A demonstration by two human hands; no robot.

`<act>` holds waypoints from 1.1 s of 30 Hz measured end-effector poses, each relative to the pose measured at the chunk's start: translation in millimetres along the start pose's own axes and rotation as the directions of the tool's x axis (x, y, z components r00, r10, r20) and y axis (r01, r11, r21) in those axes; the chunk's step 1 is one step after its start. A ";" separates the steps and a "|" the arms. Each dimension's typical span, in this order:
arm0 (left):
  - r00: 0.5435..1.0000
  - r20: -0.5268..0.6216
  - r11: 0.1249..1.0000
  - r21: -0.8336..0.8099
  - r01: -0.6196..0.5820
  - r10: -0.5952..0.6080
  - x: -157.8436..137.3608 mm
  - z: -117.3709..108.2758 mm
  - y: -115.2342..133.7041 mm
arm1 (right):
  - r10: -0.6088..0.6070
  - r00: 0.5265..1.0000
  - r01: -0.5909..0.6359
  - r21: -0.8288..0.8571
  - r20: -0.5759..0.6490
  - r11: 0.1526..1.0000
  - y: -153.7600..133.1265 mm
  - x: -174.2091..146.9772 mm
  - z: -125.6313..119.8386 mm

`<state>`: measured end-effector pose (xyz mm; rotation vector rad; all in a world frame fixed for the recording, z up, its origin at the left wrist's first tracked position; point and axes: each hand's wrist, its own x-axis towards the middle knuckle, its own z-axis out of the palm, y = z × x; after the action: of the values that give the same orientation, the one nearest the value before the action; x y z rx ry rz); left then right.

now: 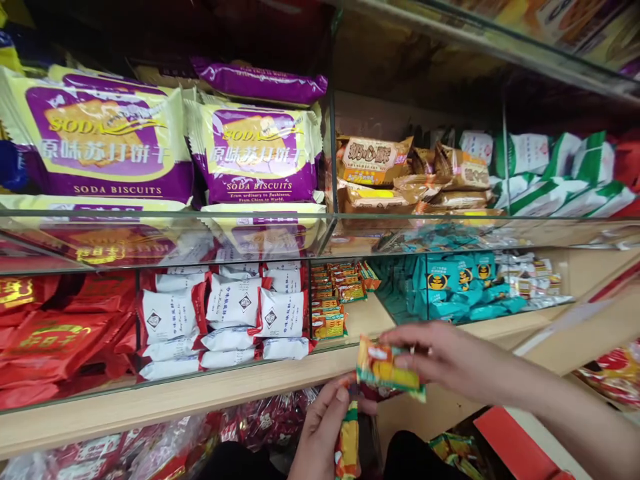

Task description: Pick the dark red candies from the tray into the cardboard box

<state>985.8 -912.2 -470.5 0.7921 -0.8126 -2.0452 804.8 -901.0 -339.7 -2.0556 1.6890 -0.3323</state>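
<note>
Between the thumb and fingers of my right hand (435, 350) is a small orange, yellow and green snack packet (387, 367), held just in front of the shelf edge. My left hand (320, 423), lower and to the left, grips another snack packet (347, 440) of like colours, which hangs upright below the fingers. The two hands are close together. On the shelf behind them, similar small packets (330, 323) lie stacked at the left of their compartment, with bare wood to their right. The print on the held packets is blurred.
White and red packets (173, 317) fill the compartment to the left; teal packets (445, 287) lie to the right. Purple soda biscuit packs (257, 153) stand above, behind a glass ledge (250, 240). An open box with more small packets (457, 453) sits below, beside a red flap (515, 443).
</note>
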 end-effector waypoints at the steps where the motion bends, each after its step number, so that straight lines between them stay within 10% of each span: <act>1: 1.000 0.005 1.000 -0.004 0.017 -0.017 2.4 -1.7 -1.8 | 0.000 0.998 -0.001 -0.009 -0.057 1.000 5.2 9.4 -9.2; 5: 0.999 0.026 0.999 0.039 0.019 -0.020 9.4 -6.2 -10.2 | 0.037 0.979 -0.080 -0.218 -0.199 0.973 27.8 61.6 -28.8; 12: 0.996 0.073 0.986 0.165 0.032 -0.044 5.0 -4.4 -13.6 | 0.016 0.998 -0.036 -0.348 -0.062 0.937 48.0 125.3 -1.2; 24: 0.987 -0.048 0.975 0.159 0.156 -0.150 6.9 -4.3 -12.1 | -0.080 0.983 -0.001 -0.437 -0.166 0.899 48.6 127.7 24.9; 33: 0.972 0.013 0.934 -0.273 0.230 -0.235 -3.1 1.3 -9.9 | -0.156 0.950 0.025 -0.428 -0.272 0.903 36.6 85.5 14.3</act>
<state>982.1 -904.4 -476.5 0.7796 -0.4253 -2.2923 798.5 -986.5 -378.4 -2.5100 1.9867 -0.3494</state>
